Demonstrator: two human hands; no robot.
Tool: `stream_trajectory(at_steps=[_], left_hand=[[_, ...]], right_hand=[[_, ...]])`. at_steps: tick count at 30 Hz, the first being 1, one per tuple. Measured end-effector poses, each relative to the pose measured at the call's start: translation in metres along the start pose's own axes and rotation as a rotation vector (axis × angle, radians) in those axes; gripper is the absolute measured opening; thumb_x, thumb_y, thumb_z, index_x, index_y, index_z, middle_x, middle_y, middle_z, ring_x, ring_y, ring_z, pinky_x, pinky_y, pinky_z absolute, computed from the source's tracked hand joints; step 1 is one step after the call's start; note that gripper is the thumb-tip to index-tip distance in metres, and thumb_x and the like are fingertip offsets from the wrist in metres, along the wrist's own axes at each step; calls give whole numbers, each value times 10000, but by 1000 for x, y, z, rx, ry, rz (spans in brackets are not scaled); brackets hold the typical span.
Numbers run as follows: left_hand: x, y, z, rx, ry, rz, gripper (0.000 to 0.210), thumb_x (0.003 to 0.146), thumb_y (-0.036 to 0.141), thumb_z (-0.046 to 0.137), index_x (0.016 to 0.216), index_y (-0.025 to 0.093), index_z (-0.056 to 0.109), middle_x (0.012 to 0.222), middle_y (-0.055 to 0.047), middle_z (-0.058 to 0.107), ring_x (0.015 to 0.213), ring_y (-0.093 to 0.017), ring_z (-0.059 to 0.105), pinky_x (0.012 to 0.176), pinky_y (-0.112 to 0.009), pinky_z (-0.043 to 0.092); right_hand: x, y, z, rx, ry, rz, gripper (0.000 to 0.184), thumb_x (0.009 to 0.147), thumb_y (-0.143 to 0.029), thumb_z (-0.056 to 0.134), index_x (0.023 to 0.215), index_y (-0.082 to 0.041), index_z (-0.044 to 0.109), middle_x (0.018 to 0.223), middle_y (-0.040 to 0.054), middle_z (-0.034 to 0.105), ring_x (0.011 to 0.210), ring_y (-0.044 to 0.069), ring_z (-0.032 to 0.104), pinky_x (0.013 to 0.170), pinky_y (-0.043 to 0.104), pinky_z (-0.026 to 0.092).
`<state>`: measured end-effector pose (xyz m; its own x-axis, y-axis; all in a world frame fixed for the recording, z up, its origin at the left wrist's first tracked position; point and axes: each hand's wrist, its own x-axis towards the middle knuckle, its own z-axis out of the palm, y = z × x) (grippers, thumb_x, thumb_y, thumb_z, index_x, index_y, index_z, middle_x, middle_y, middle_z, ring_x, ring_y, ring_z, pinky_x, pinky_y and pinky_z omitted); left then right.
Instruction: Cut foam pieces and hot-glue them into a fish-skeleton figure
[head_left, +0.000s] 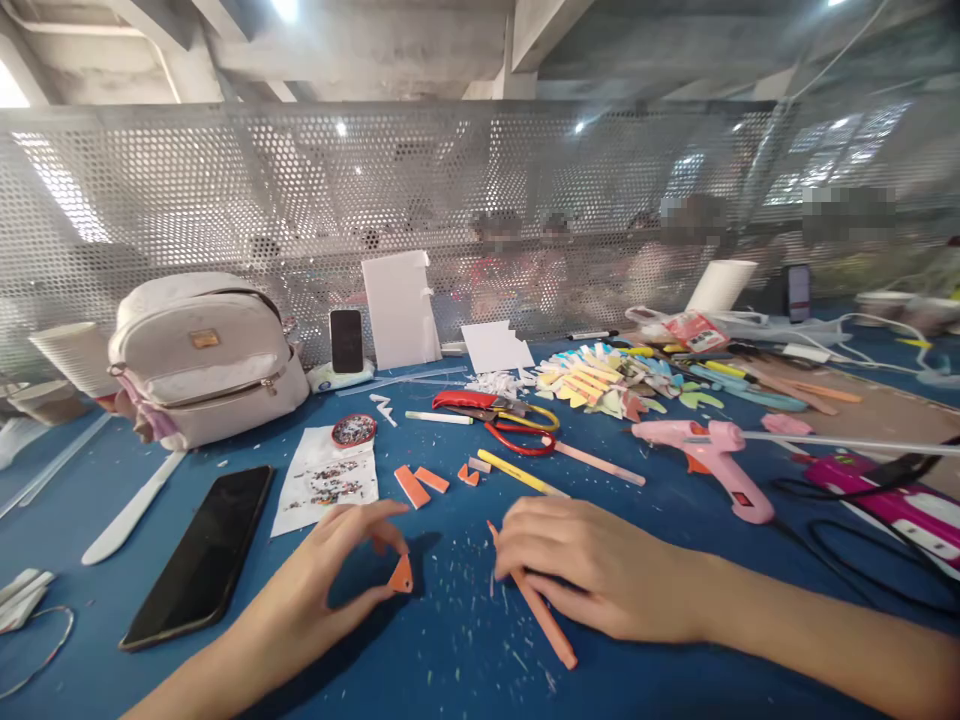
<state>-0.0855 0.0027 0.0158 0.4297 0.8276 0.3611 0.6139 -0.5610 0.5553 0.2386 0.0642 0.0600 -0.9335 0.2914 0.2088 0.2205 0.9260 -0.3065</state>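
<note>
My left hand (337, 565) pinches a small orange triangular piece (402, 575) between thumb and fingertips; a small dark dot shows on its face. My right hand (592, 565) is closed around a slim orange marker (551, 630), which slants down toward the table's near edge, its thin end at the fingertips. Beyond the hands lie two flat orange strips (412, 487) and smaller orange scraps (469, 477). Left of them, a white paper (296, 500) bears many tiny dark bits, and a round red-rimmed dish (354, 431) of similar bits rests at its top.
A black phone (201, 560) and a white backpack (202, 360) are on the left. Red-handled scissors (517, 440), a yellow marker (521, 472) and a pile of coloured cutouts (592, 380) lie ahead. On the right are a pink glue gun (705, 445) and a power strip (892, 500) with cables.
</note>
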Motion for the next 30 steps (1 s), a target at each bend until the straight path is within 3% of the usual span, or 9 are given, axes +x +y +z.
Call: stream_trajectory(at_steps=[3,7,13,15,17,19,22,25,30], left_hand=[[-4,-7,-6,-28,-110,-33,575,984,186,528,1484,371,313,1091,-8,716,1094,-205,653,1073,-415,470],[3,-11,-13,-58,-223,-56,582,1005,161,465,1518,337,253,1089,-29,724,1134,-216,633,1108,-463,422],[18,-16,-18,-1,-353,-1,686,961,55,381,1553,357,212,1195,-4,741,1175,-183,642,1193,-479,326],[19,-14,-18,35,-325,-4,725,938,23,333,1553,387,208,1254,12,722,1258,-179,601,1223,-512,270],[17,-11,-16,86,-243,-47,659,964,86,363,1534,397,253,1276,1,697,1264,-201,587,1186,-504,342],[12,-8,-10,141,-156,-124,594,969,227,515,1503,393,313,1218,-18,685,1169,-234,621,1068,-452,478],[2,-7,1,209,-79,-199,721,853,320,734,1466,388,361,1098,-19,665,1021,-256,645,932,-414,544],[-4,-10,9,190,-61,-228,658,886,268,684,1443,404,360,1039,-5,645,987,-239,634,922,-402,529],[-2,-14,3,31,-142,-239,635,938,211,539,1478,410,269,1014,14,647,982,-198,630,980,-390,502]], right_hand=[[-6,8,6,-133,-18,-95,268,957,-71,517,1127,-212,668,1091,71,702,965,206,630,843,341,500],[-4,17,16,-367,43,-305,214,1006,-99,491,943,-179,679,944,35,704,802,158,593,654,315,461],[-4,23,24,-421,188,-451,229,1027,-199,526,865,-150,681,853,22,698,768,145,589,597,302,428],[-7,24,24,-427,204,-454,241,1029,-207,522,876,-155,701,883,24,715,786,147,591,602,305,433],[-9,26,25,-452,213,-470,275,1040,-238,506,892,-158,723,942,29,733,865,156,607,616,312,451],[-10,27,24,-492,218,-504,308,1047,-300,499,917,-165,743,1005,34,742,992,174,615,631,316,469],[-9,28,23,-537,247,-552,345,1027,-425,533,902,-189,751,1011,41,747,1097,199,610,632,312,475],[-8,29,18,-560,286,-551,371,1009,-495,548,881,-199,731,992,45,753,1055,193,635,627,304,479],[-13,32,-5,-632,374,-381,276,1069,-193,426,973,-176,684,1002,28,773,875,141,672,710,301,499]])
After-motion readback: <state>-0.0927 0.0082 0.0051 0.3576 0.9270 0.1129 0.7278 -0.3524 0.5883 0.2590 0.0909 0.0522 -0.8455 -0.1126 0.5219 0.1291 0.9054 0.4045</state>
